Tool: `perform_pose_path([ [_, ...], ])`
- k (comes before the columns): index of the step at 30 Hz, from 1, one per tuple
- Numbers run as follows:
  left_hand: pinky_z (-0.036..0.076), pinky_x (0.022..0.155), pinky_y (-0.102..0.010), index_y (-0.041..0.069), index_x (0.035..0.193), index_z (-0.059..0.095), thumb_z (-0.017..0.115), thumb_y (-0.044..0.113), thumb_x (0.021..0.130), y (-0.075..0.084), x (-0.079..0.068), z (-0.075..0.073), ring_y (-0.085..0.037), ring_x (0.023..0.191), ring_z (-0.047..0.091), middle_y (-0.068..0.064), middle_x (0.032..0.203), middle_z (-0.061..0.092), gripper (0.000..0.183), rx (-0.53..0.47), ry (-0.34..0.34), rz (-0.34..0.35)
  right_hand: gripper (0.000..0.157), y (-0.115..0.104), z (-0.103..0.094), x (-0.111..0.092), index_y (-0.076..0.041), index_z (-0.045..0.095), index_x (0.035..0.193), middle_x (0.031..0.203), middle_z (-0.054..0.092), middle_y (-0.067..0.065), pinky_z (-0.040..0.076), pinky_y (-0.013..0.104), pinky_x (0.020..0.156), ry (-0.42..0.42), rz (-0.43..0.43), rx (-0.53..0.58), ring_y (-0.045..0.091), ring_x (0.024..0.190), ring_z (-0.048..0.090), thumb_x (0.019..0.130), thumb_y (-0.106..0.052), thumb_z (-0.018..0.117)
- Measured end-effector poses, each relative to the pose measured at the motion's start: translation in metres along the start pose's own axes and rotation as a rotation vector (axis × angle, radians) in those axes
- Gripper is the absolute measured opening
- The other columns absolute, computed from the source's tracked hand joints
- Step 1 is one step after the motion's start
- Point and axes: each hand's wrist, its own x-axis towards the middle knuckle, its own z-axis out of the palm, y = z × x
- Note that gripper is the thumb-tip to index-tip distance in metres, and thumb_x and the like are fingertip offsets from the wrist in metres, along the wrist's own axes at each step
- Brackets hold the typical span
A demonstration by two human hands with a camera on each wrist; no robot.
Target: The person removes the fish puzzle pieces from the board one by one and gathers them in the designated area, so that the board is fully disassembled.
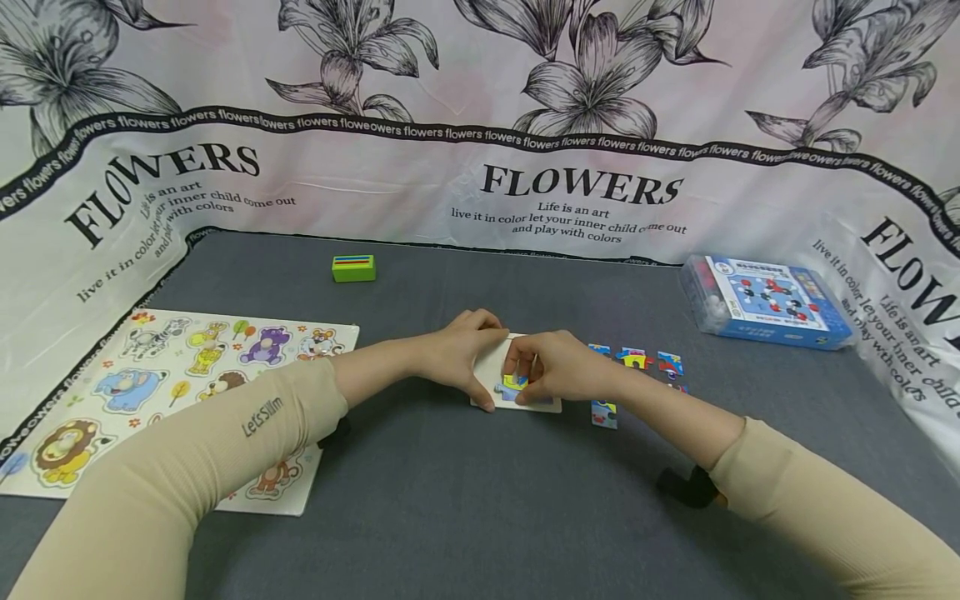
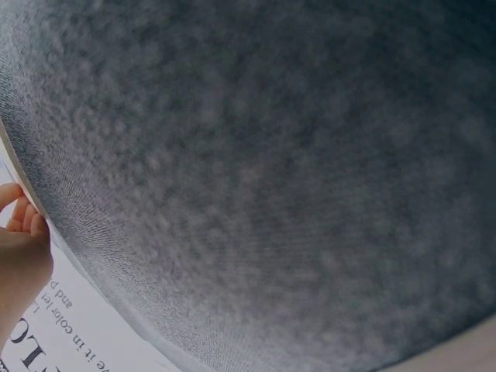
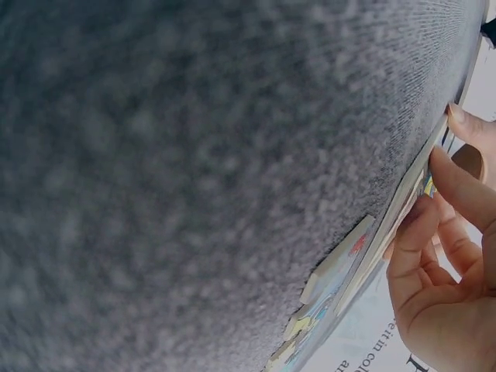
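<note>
A small white puzzle tray (image 1: 489, 362) lies in the middle of the table in the head view. My left hand (image 1: 459, 354) grips its left side, thumb at the near edge and fingers at the far edge. With thumb and fingertips, my right hand (image 1: 564, 367) pinches a yellow and blue puzzle piece (image 1: 513, 386) low in the tray. Part of the piece is hidden by the fingers. Right of the tray lie several loose puzzle pieces (image 1: 603, 414), some behind the right forearm. The right wrist view shows the right hand (image 3: 446, 287) at the tray edge.
At left lies a large white board with cartoon animals (image 1: 168, 350), partly under the left sleeve. A small green box (image 1: 353, 268) sits farther back. At the back right is a clear and blue plastic case (image 1: 776, 302). A flower-printed cloth (image 1: 405, 183) hangs behind the table.
</note>
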Motion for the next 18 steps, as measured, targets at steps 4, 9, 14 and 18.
perform_pose_path([
  [4, 0.037, 0.106, -0.040, 0.009, 0.154, 0.032, 0.087, 0.046, 0.070, 0.0000, -0.0001, -0.0001, -0.026, 0.130, 0.031, -0.010, 0.147, 0.033, 0.107, 0.000, 0.001, 0.000, 0.021, -0.0014, -0.0008, 0.0000, -0.016, 0.067, 0.098, 0.085, 0.067, 0.000, 0.052, 0.027, 0.067, 0.010, 0.001, 0.004, 0.009, 0.072, 0.063, 0.082, -0.015, 0.080],
  [9, 0.037, 0.106, -0.040, 0.008, 0.154, 0.032, 0.088, 0.046, 0.070, 0.0004, -0.0001, -0.0004, -0.026, 0.130, 0.031, -0.010, 0.148, 0.033, 0.108, -0.006, 0.004, 0.000, 0.012, -0.0015, -0.0019, -0.0001, -0.016, 0.068, 0.094, 0.077, 0.067, -0.002, 0.050, 0.027, 0.064, 0.022, -0.005, 0.023, 0.010, 0.070, 0.060, 0.085, -0.015, 0.076],
  [14, 0.037, 0.105, -0.039, 0.007, 0.154, 0.032, 0.088, 0.045, 0.070, 0.0002, 0.0000, 0.0002, -0.026, 0.131, 0.030, -0.011, 0.148, 0.032, 0.108, -0.017, 0.000, 0.002, 0.010, 0.0003, -0.0026, 0.0005, -0.015, 0.069, 0.092, 0.074, 0.066, -0.001, 0.049, 0.026, 0.063, 0.016, -0.012, 0.048, 0.010, 0.068, 0.059, 0.085, -0.014, 0.076],
  [18, 0.038, 0.106, -0.040, 0.007, 0.154, 0.032, 0.088, 0.044, 0.071, 0.0006, -0.0008, 0.0000, -0.026, 0.131, 0.030, -0.011, 0.149, 0.032, 0.107, -0.023, -0.001, -0.001, 0.009, 0.0014, -0.0025, 0.0011, -0.015, 0.069, 0.091, 0.073, 0.066, -0.001, 0.048, 0.026, 0.062, 0.011, -0.012, 0.058, 0.011, 0.067, 0.059, 0.085, -0.015, 0.076],
])
